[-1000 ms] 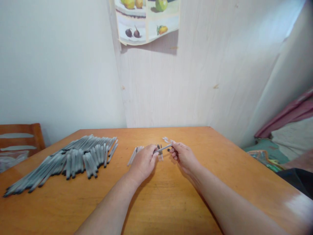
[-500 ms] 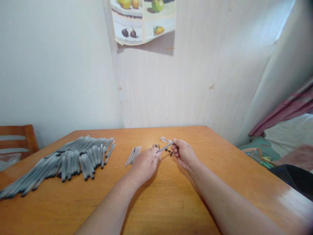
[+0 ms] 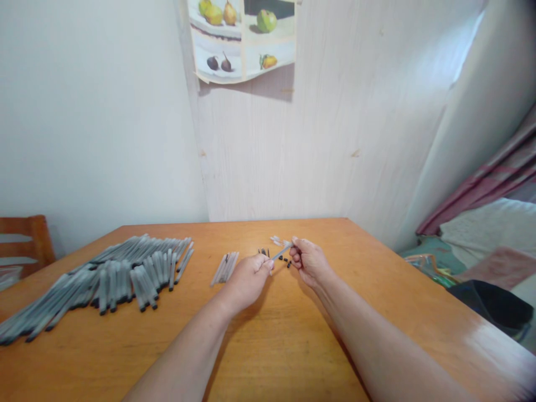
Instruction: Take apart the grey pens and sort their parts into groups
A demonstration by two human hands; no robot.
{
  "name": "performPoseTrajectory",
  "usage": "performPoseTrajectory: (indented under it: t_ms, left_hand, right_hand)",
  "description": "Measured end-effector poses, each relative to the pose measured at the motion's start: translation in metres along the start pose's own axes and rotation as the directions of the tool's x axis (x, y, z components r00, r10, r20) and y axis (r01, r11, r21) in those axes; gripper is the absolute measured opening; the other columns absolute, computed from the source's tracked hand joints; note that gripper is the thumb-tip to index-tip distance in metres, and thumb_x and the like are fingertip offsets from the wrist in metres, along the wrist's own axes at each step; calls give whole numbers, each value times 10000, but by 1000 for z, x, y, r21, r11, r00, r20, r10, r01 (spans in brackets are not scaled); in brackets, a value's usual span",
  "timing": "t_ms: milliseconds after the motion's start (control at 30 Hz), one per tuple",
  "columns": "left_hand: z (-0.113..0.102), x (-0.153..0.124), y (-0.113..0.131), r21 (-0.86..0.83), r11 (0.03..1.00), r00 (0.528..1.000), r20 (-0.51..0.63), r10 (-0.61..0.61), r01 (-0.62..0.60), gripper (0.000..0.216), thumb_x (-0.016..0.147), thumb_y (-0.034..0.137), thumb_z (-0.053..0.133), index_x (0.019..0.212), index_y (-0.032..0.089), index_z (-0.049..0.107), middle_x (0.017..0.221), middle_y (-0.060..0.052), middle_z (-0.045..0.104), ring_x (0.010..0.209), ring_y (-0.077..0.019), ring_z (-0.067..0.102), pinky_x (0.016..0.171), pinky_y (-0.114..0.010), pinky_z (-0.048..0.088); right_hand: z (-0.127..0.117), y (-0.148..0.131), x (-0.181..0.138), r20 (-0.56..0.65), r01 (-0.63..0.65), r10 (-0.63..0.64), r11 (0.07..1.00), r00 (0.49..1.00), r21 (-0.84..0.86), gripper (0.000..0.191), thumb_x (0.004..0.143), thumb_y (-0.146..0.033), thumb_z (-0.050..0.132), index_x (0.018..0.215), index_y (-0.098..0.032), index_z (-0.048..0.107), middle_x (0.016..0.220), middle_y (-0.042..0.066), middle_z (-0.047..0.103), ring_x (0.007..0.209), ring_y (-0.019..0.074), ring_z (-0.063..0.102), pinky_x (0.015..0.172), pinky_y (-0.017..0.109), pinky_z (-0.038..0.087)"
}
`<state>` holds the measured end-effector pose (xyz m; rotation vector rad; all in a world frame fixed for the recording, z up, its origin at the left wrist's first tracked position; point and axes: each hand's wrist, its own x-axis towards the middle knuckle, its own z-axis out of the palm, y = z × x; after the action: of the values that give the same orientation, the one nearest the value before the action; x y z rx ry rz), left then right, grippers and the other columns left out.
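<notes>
Both my hands meet over the middle of the wooden table (image 3: 293, 340). My left hand (image 3: 247, 277) pinches the near end of a grey pen (image 3: 280, 253). My right hand (image 3: 307, 261) is closed around the pen's far end. Small black caps (image 3: 285, 260) lie on the table just beneath the pen. A few clear pen tubes (image 3: 277, 241) lie just behind my right hand. A small bunch of grey pens (image 3: 225, 266) rests left of my left hand.
A large pile of grey pens (image 3: 113, 273) spreads over the table's left side. A wooden chair (image 3: 27, 245) stands at the far left. A fruit poster (image 3: 240, 39) hangs on the wall. Bedding and a dark bag (image 3: 494, 301) lie to the right.
The view has drifted up and right, so everything sits slightly further left. My hands have stayed on the same pen, shifted a little away from me, and the small black caps now show beneath it.
</notes>
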<state>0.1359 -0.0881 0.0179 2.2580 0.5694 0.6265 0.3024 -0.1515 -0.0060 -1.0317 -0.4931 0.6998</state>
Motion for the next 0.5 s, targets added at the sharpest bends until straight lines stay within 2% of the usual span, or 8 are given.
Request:
performPoseTrajectory:
  t_ms: [100,133,200,267,367,500]
  left_hand:
    - [-4,-4,1,-132,987,996,-6,-94,93,325,893,404,460,762,183,661,718,-18,614,691,-162,526,631,-256,347]
    - [-6,-5,1,-191,973,991,-3,-135,132,337,889,422,464,773,179,668,683,-12,587,644,-148,501,601,-251,335]
    - [-9,-6,-2,-334,918,975,25,-220,216,371,879,483,477,812,171,666,597,21,487,526,-114,404,525,-240,280]
    - [-9,-6,-6,-466,843,960,57,-274,268,398,859,531,505,853,161,649,559,55,396,463,-86,307,480,-232,222]
    - [-7,-2,-13,-556,787,955,48,-292,268,393,845,525,536,888,146,630,559,66,377,450,-70,276,464,-220,201]
    - [-9,2,-23,-582,771,947,-3,-322,260,364,864,485,514,920,140,614,564,64,403,444,-67,284,456,-208,230]
  right_hand:
    - [-11,-7,9,-17,1,0,1000,1000,30,244,768,-349,678,677,-181,526,537,-30,518,400,49,339,337,166,223]
    - [-18,-10,14,-56,12,-9,998,998,55,243,777,-350,668,681,-185,518,538,-35,501,400,49,328,334,168,207]
    - [-34,-16,25,-146,51,-43,997,988,53,256,794,-369,656,683,-200,500,522,-52,445,392,56,304,329,181,198]
    - [-49,-18,35,-184,102,-101,995,978,-3,240,820,-384,615,700,-209,505,529,-50,442,389,66,306,331,196,211]
    - [-59,-9,43,-192,150,-171,981,966,-121,215,812,-376,592,708,-217,491,571,-32,498,419,80,371,364,207,290]
    - [-56,10,44,-149,142,-191,947,970,-289,183,757,-354,604,713,-212,499,611,-22,539,467,87,438,427,209,363]
